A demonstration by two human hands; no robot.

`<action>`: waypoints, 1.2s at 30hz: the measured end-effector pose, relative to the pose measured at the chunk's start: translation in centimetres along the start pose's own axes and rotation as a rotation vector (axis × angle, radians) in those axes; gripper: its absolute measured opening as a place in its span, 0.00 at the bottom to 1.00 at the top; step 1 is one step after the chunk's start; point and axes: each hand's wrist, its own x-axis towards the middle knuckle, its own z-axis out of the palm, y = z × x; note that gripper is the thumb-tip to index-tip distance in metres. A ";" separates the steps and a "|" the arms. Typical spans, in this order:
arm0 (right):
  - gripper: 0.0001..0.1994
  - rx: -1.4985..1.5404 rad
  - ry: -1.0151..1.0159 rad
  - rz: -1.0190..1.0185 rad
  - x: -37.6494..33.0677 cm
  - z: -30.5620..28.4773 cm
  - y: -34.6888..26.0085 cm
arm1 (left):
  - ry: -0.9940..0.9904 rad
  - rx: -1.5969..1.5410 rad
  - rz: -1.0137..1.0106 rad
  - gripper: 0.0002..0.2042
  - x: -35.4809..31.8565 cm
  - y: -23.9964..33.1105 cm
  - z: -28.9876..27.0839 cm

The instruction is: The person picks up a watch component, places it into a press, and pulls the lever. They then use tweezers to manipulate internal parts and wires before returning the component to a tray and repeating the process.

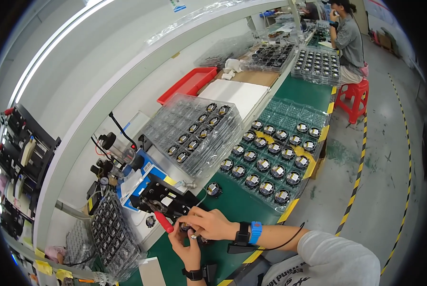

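Note:
My left hand [186, 246] and my right hand [214, 225] meet at the front of a black metal fixture [162, 195]. Between their fingers is a small round black part [186, 227], mostly covered by the fingers. Both hands are closed about it. A red handle [164, 222] sticks out of the fixture right beside my left fingertips. One loose round black module [213, 189] with a pale label lies on the green mat beyond my right hand. Another small black round piece [150, 221] lies to the left of the fixture.
A clear tray [270, 190] of round modules covers the mat at right. Stacked clear trays [168, 125], partly filled, stand behind. A tray of black parts [109, 233] leans at left. A red bin [187, 86] sits farther back. A person [349, 40] sits on a red stool [354, 97].

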 end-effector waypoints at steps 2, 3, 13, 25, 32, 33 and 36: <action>0.19 0.001 0.051 -0.003 0.2 -0.1 0.0 | -0.026 0.008 -0.030 0.21 0.0 0.0 0.0; 0.19 0.001 0.041 -0.002 0.3 -0.1 0.1 | -0.061 0.020 -0.054 0.22 0.1 -0.1 -0.1; 0.16 -0.066 0.049 0.012 0.1 0.5 2.0 | -0.155 0.016 -0.111 0.23 0.8 -0.2 0.2; 0.21 -0.079 0.007 0.083 0.2 0.6 1.8 | -0.171 -0.007 -0.127 0.23 0.7 -1.3 0.0; 0.23 -0.082 0.011 0.063 0.1 0.9 2.1 | -0.180 -0.013 -0.173 0.24 0.6 -1.7 -0.2; 0.23 -0.077 0.008 0.069 0.0 1.0 2.0 | -0.175 -0.015 -0.173 0.24 0.7 -1.7 -0.2; 0.23 -0.094 0.007 0.075 0.3 0.7 1.5 | -0.198 0.013 -0.202 0.24 0.7 -1.2 -0.6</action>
